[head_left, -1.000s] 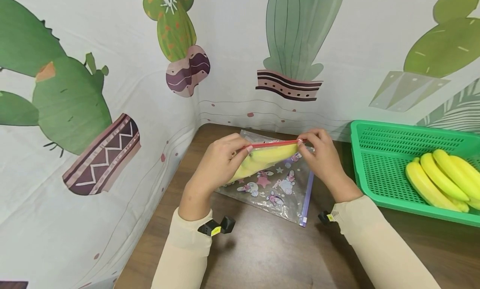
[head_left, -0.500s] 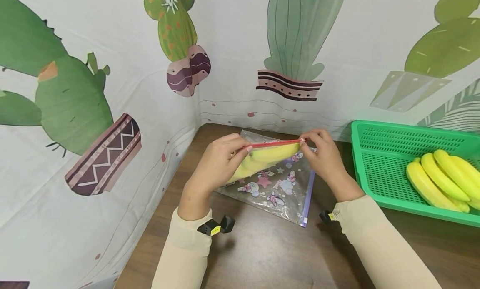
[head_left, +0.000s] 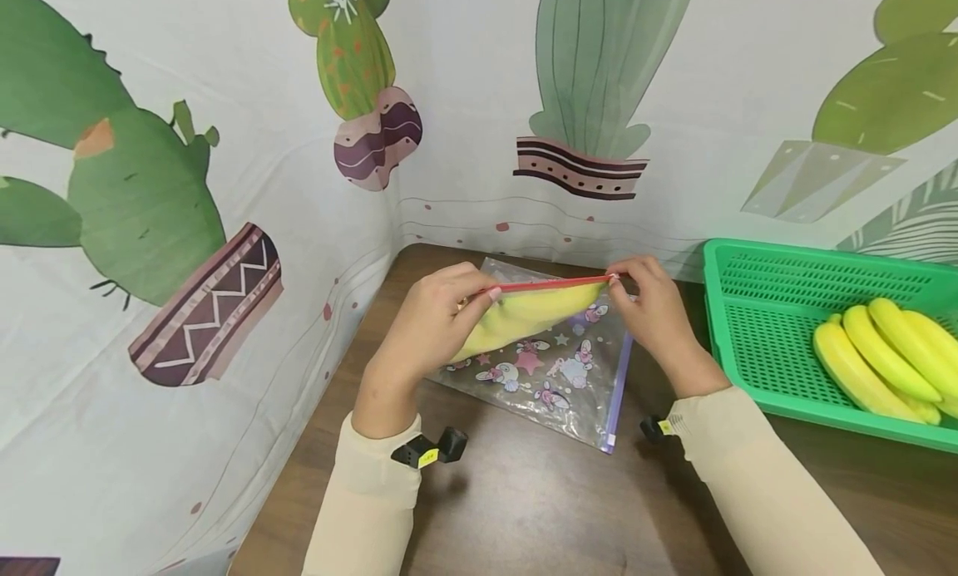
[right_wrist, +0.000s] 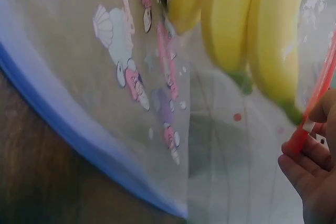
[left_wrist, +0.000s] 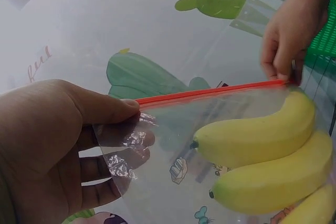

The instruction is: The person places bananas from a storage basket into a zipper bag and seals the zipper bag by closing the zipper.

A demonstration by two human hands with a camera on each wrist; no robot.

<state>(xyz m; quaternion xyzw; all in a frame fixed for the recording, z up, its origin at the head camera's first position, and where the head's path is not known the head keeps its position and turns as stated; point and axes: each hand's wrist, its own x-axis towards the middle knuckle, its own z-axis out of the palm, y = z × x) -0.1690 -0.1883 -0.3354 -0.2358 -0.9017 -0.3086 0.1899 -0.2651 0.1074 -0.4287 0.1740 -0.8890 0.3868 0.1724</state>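
Observation:
A clear zip bag with a red zip (head_left: pixel 554 284) is held up between both hands, with several yellow bananas (left_wrist: pixel 257 135) inside it. My left hand (head_left: pixel 437 318) pinches the left end of the zip between thumb and fingers. At the zip's right end, my right hand (head_left: pixel 649 310) pinches the red strip; a small white slider (right_wrist: pixel 308 126) shows at its thumb. Beneath them a second clear bag (head_left: pixel 524 401), printed with pink stars and cartoon figures and edged in purple, lies flat on the brown table (head_left: pixel 524 509). The held bag covers part of it.
To the right stands a green plastic basket (head_left: pixel 756 406) with more bananas (head_left: pixel 876 360) in its right part. A white cloth backdrop (head_left: pixel 464 77) printed with cacti rises behind the table and along its left side.
My right hand has shifted slightly to the right along with the zip's right end. The left hand keeps its pinch in nearly the same place.

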